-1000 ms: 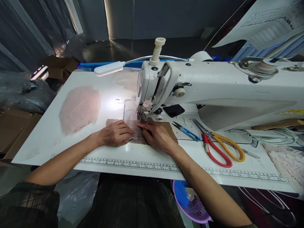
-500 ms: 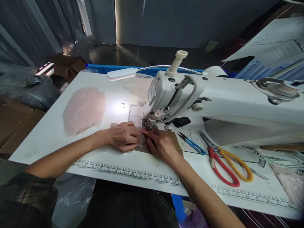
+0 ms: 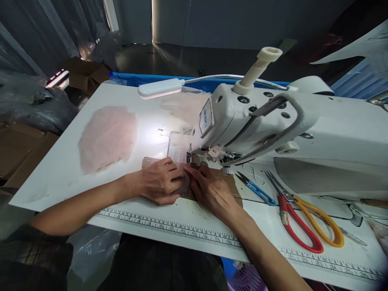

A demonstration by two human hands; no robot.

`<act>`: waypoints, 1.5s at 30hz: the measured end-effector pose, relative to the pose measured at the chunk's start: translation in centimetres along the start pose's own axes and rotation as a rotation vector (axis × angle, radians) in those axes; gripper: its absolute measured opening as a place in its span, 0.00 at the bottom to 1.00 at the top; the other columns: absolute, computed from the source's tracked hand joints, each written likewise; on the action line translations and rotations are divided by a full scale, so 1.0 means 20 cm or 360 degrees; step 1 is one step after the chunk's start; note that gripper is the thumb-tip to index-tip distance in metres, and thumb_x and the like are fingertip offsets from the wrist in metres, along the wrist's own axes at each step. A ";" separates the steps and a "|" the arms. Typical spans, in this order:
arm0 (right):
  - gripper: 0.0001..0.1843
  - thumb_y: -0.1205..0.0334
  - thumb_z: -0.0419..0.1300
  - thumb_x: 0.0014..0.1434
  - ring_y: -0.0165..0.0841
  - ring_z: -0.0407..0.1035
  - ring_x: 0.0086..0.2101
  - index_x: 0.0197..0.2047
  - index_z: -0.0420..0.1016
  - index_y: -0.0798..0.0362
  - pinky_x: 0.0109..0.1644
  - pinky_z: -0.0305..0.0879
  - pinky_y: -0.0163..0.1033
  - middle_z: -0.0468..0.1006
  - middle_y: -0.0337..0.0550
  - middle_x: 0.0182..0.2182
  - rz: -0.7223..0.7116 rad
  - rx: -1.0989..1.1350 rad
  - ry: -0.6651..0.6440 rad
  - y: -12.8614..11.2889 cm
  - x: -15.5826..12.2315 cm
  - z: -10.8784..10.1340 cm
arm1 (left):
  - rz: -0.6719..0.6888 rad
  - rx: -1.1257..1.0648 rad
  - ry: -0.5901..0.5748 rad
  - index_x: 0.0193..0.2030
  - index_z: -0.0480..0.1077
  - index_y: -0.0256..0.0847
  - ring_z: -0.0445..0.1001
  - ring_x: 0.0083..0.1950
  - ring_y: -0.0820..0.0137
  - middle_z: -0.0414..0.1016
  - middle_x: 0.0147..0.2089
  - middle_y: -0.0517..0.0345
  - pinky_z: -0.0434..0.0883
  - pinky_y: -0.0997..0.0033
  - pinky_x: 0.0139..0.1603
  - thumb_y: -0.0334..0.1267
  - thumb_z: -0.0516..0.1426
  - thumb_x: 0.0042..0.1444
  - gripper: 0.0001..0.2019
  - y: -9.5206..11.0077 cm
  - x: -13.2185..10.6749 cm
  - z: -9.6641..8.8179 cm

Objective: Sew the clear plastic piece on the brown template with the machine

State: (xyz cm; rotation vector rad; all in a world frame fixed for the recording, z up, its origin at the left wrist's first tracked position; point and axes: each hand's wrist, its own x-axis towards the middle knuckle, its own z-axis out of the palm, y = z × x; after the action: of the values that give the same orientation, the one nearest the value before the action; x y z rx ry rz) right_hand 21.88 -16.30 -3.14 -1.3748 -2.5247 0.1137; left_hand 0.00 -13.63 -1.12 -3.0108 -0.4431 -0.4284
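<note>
A white sewing machine (image 3: 226,115) stands over the table, its presser foot (image 3: 189,157) just beyond my fingertips. Sheer pale pink fabric (image 3: 148,162) lies under my left hand (image 3: 160,182), whose curled fingers press and grip it left of the foot. My right hand (image 3: 214,192) has its thumb and forefinger closed on the fabric's edge, close in front of the foot. The two hands almost meet, and they cover most of the piece. Beneath my right hand is a brown flat piece (image 3: 232,182) on the machine bed.
A pile of sheer pink pieces (image 3: 109,137) lies on the left. Right of my hand are blue thread snips (image 3: 257,189) and scissors (image 3: 303,218) with red and yellow handles. A lamp (image 3: 160,88) lights the sewing area. A printed ruler (image 3: 169,224) follows the front edge.
My view has moved closer, so the machine and scissors look larger and farther right. Both hands keep nearly the same hold on the fabric by the foot.
</note>
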 end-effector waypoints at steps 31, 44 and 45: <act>0.20 0.62 0.51 0.63 0.36 0.73 0.35 0.53 0.78 0.48 0.38 0.70 0.39 0.76 0.49 0.41 0.0177 0.0396 0.0179 0.07 -0.01 -0.01 | -0.0001 -0.0071 0.0490 0.38 0.74 0.35 0.75 0.37 0.69 0.79 0.43 0.50 0.74 0.66 0.37 0.31 0.53 0.62 0.08 -0.05 -0.01 0.10; 0.21 0.62 0.50 0.65 0.37 0.71 0.38 0.58 0.74 0.46 0.38 0.70 0.41 0.71 0.51 0.45 0.0099 0.0226 0.0066 0.08 -0.03 0.01 | 0.0042 -0.0039 0.0561 0.38 0.73 0.35 0.76 0.35 0.70 0.79 0.39 0.52 0.77 0.66 0.35 0.32 0.55 0.63 0.06 -0.05 0.00 0.08; 0.21 0.62 0.50 0.65 0.37 0.71 0.39 0.58 0.73 0.46 0.38 0.70 0.41 0.71 0.51 0.45 0.0108 0.0230 0.0062 0.08 -0.03 0.01 | 0.0054 -0.0041 0.0574 0.38 0.73 0.34 0.77 0.35 0.69 0.79 0.39 0.51 0.77 0.66 0.35 0.31 0.55 0.63 0.06 -0.05 0.00 0.08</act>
State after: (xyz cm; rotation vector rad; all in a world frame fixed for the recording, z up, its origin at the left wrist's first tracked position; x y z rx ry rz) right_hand 23.33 -15.92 -3.69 -1.3919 -2.3873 0.2740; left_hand 0.23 -12.51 -2.69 -2.8671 -0.3578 -0.9561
